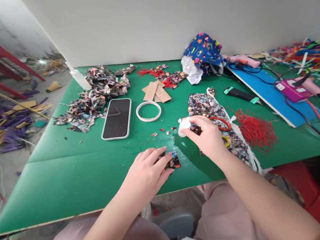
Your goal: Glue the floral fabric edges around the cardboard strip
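Note:
My left hand (151,167) lies on the table with its fingers stretched out over a small black floral fabric piece (175,161), covering part of it. Between thumb and fingers of my right hand (208,135) is a small white bottle (183,127), tilted, its far end partly hidden. It is above the green table, to the upper right of the fabric piece. Under and beside my right wrist lies a larger floral cloth (202,104) with a white edge. On it rest an orange-red ring-shaped handle (221,123) and a yellow ring (226,141), partly hidden.
A phone (117,119), a white ring (148,111) and brown card strips (156,92) lie beyond my hands. Crumpled floral scraps (98,87) are at the back left. Rightward are red threads (255,130), a box cutter (241,94) and a blue board (263,95) with cables.

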Tool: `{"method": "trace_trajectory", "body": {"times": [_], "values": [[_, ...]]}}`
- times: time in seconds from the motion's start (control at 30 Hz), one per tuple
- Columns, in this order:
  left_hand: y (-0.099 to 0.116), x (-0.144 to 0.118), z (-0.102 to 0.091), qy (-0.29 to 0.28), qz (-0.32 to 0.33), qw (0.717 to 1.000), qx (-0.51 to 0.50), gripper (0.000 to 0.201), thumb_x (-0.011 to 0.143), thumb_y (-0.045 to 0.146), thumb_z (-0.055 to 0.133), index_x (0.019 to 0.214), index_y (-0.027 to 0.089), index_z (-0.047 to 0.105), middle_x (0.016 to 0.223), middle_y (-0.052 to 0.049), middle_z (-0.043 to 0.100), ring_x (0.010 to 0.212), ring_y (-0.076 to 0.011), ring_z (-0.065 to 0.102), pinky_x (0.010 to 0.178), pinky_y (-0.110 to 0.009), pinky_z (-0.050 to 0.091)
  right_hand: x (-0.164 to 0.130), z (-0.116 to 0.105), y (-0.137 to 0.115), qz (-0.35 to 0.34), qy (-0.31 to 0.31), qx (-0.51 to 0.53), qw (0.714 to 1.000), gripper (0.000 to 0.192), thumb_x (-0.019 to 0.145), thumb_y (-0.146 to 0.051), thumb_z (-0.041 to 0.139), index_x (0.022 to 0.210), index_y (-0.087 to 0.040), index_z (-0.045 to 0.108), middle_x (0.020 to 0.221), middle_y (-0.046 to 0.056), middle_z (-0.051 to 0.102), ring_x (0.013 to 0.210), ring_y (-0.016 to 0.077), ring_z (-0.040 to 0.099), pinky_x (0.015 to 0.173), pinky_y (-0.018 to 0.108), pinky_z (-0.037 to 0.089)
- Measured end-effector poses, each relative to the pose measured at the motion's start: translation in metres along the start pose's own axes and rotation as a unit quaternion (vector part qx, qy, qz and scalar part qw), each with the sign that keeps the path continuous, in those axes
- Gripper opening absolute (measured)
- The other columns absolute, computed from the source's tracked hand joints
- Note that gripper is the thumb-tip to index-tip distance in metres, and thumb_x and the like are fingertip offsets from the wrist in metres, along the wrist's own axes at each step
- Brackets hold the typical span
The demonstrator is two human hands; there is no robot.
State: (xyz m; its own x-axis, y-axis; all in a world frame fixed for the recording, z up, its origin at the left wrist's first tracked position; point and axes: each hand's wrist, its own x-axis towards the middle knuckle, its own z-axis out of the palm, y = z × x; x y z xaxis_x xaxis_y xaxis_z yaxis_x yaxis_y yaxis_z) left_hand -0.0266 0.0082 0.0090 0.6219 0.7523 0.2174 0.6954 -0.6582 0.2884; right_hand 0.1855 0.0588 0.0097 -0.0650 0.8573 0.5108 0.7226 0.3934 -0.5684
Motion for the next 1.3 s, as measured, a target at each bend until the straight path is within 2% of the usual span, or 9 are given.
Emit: {"method": "trace_trajectory", "body": {"times": [0.37, 0.5, 0.67, 0.8, 0.87, 0.97, 1.07, 1.13, 1.3], "values": [[-0.001, -0.002, 0.001, -0.005, -0.002, 1.0, 0.0, 0.032, 0.088, 0.03, 0.048, 0.116, 0.019, 0.059, 0.118, -0.009, 0.061, 0.103, -0.0232, 0.055, 0.086, -0.041, 0.048, -0.001, 0.001, 0.001, 0.068, -0.044, 0.014, 0.997, 0.023, 0.075, -0.034, 0.064, 0.093, -0.02, 0.064, 0.09, 0.004, 0.069, 0.077, 0.0182, 0.061, 0.072, 0.031, 0.048], [-0.001, 0.0, -0.001, -0.001, -0.009, 1.0, -0.018, 0.03, 0.088, 0.031, 0.049, 0.114, 0.019, 0.06, 0.117, -0.009, 0.061, 0.101, -0.023, 0.056, 0.087, -0.042, 0.048, -0.002, 0.001, 0.0, 0.088, 0.006, 0.027, 0.996, 0.023, 0.074, -0.038, 0.065, 0.09, -0.021, 0.064, 0.088, 0.004, 0.069, 0.074, 0.0177, 0.061, 0.071, 0.031, 0.048], [0.003, 0.01, 0.002, 0.078, -0.053, 0.994, -0.057, 0.03, 0.088, 0.03, 0.049, 0.113, 0.016, 0.058, 0.113, -0.01, 0.063, 0.104, -0.0227, 0.055, 0.09, -0.039, 0.047, -0.001, -0.001, -0.004, 0.085, -0.005, 0.032, 0.996, 0.022, 0.072, -0.038, 0.067, 0.086, -0.021, 0.064, 0.082, 0.002, 0.066, 0.073, 0.0169, 0.058, 0.069, 0.03, 0.046], [0.015, 0.03, 0.005, 0.148, -0.104, 0.979, -0.096, 0.052, 0.078, 0.041, 0.061, 0.12, 0.014, 0.049, 0.112, -0.013, 0.063, 0.106, -0.0267, 0.055, 0.091, -0.044, 0.045, 0.0, -0.008, -0.026, 0.074, 0.003, 0.098, 0.992, 0.02, 0.072, -0.038, 0.067, 0.08, -0.02, 0.06, 0.085, 0.002, 0.063, 0.081, 0.0172, 0.058, 0.076, 0.031, 0.046], [0.022, 0.04, 0.007, 0.16, -0.155, 0.963, -0.153, 0.055, 0.072, 0.041, 0.066, 0.116, 0.014, 0.049, 0.104, -0.012, 0.065, 0.093, -0.0256, 0.06, 0.081, -0.041, 0.049, 0.002, -0.012, -0.04, 0.063, -0.008, 0.141, 0.988, 0.018, 0.073, -0.035, 0.067, 0.08, -0.02, 0.06, 0.09, 0.003, 0.064, 0.089, 0.018, 0.058, 0.083, 0.033, 0.045], [0.026, 0.054, 0.01, 0.137, -0.24, 0.912, -0.302, 0.035, 0.075, 0.029, 0.06, 0.107, 0.018, 0.051, 0.077, -0.001, 0.063, 0.066, -0.0163, 0.059, 0.06, -0.028, 0.048, 0.01, -0.017, -0.059, 0.031, -0.014, 0.165, 0.986, 0.016, 0.072, -0.031, 0.069, 0.08, -0.02, 0.06, 0.091, 0.003, 0.065, 0.091, 0.0176, 0.058, 0.086, 0.034, 0.044], [0.022, 0.062, 0.007, 0.185, -0.225, 0.857, -0.426, 0.021, 0.072, 0.019, 0.057, 0.093, 0.018, 0.054, 0.07, 0.003, 0.057, 0.061, -0.0108, 0.052, 0.056, -0.022, 0.043, 0.02, -0.02, -0.07, -0.018, -0.014, 0.17, 0.985, 0.014, 0.071, -0.025, 0.07, 0.08, -0.021, 0.06, 0.09, 0.001, 0.065, 0.09, 0.0157, 0.058, 0.083, 0.031, 0.044], [0.019, 0.064, 0.001, 0.191, -0.213, 0.836, -0.468, 0.013, 0.07, 0.017, 0.057, 0.081, 0.016, 0.052, 0.067, 0.004, 0.054, 0.059, -0.0087, 0.047, 0.054, -0.02, 0.04, 0.027, -0.021, -0.075, -0.035, -0.024, 0.178, 0.983, 0.014, 0.071, -0.024, 0.07, 0.08, -0.021, 0.06, 0.089, 0.001, 0.065, 0.089, 0.0147, 0.057, 0.082, 0.028, 0.045], [0.015, 0.056, -0.016, 0.097, -0.21, 0.79, -0.568, 0.013, 0.07, 0.02, 0.057, 0.068, 0.017, 0.044, 0.052, 0.008, 0.039, 0.044, -0.0042, 0.034, 0.041, -0.017, 0.028, 0.036, -0.021, -0.079, -0.029, -0.081, 0.24, 0.967, 0.016, 0.069, -0.023, 0.072, 0.08, -0.021, 0.061, 0.09, 0.0, 0.064, 0.089, 0.0144, 0.058, 0.081, 0.028, 0.046]]}}
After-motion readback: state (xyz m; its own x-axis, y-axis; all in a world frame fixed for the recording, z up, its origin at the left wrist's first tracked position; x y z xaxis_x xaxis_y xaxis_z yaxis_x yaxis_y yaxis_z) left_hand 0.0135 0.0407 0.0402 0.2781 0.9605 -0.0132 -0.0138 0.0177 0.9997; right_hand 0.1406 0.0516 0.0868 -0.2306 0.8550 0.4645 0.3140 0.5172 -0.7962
